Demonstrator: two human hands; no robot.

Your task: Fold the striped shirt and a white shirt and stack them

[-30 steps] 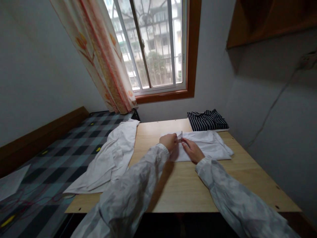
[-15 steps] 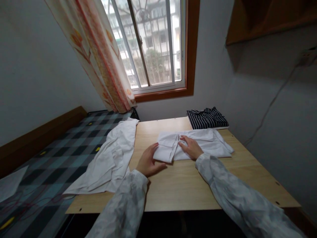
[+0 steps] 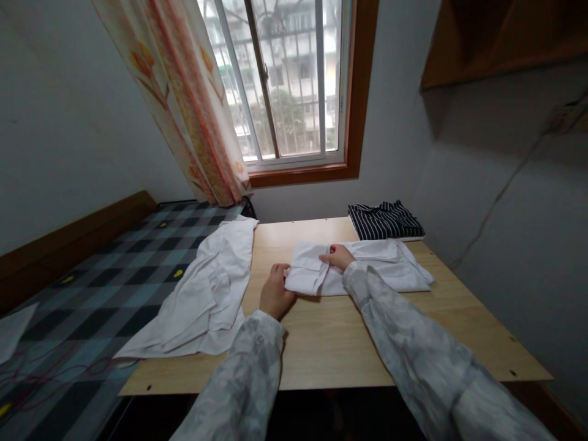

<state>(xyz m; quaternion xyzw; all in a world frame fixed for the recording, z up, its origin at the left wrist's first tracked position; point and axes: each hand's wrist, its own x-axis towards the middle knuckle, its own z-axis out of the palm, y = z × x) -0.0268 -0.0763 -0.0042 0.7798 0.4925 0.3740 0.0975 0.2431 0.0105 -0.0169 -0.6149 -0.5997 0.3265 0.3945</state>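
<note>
A white garment (image 3: 386, 269), folded into a long strip, lies across the wooden table (image 3: 335, 355); its left end is doubled over into a flap (image 3: 305, 269). My left hand (image 3: 277, 291) grips the left edge of this garment, fingers closed around the fold. With its fingers pinched, my right hand (image 3: 339, 256) holds the upper right edge of the flap. A second white garment (image 3: 206, 294) lies loosely spread on the table's left side, partly over the bed.
Black-and-white striped folded clothing (image 3: 386, 220) sits at the table's far right corner. To the left is a bed with a checked cover (image 3: 138, 263). A window (image 3: 285, 79) and a flowered curtain (image 3: 184, 104) are behind; a wall cabinet (image 3: 500, 43) hangs upper right.
My left hand has closed from spread fingers onto the garment's left edge. My right hand has shifted slightly left and up and now pinches the flap's edge.
</note>
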